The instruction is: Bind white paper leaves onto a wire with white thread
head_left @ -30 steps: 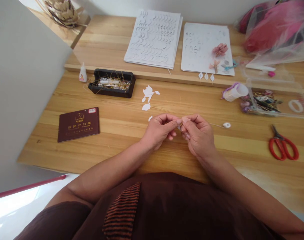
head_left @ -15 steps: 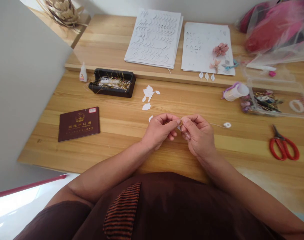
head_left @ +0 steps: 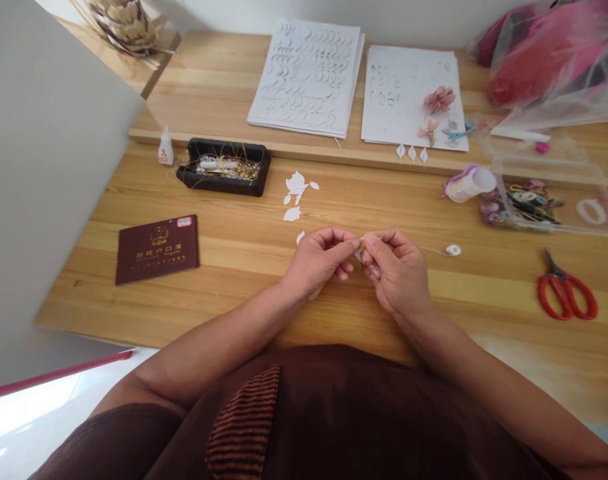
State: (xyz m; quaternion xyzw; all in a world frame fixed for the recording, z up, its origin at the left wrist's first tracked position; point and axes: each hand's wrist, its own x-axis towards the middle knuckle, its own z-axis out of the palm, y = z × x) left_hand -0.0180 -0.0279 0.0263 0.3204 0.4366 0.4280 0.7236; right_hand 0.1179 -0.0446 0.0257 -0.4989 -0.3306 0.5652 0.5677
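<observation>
My left hand [head_left: 320, 262] and my right hand [head_left: 398, 267] meet over the middle of the table, both closed in a pinch with thumb and fingertips nearly touching. A small white leaf-shaped piece [head_left: 358, 255] shows between the fingertips, with a bit of gold colour by it; the fingers cover most of it. From my right hand a thin white thread [head_left: 434, 251] runs over the tabletop to a small white spool [head_left: 453, 250]. Left of my hands lie white leaf and petal cut-outs [head_left: 293, 214], one partly behind my left hand.
Red-handled scissors [head_left: 567, 293] lie at right, below a clear plastic box [head_left: 591, 230] and a white cup [head_left: 471, 184]. At left are a maroon booklet [head_left: 157, 250], a black tray [head_left: 224, 185] and a glue bottle [head_left: 166, 148]. Paper stacks [head_left: 309, 80] rest on the raised shelf.
My hands keep the same pinch at the same spot, with only tiny finger shifts. The view sways very slightly; nothing on the table has moved.
</observation>
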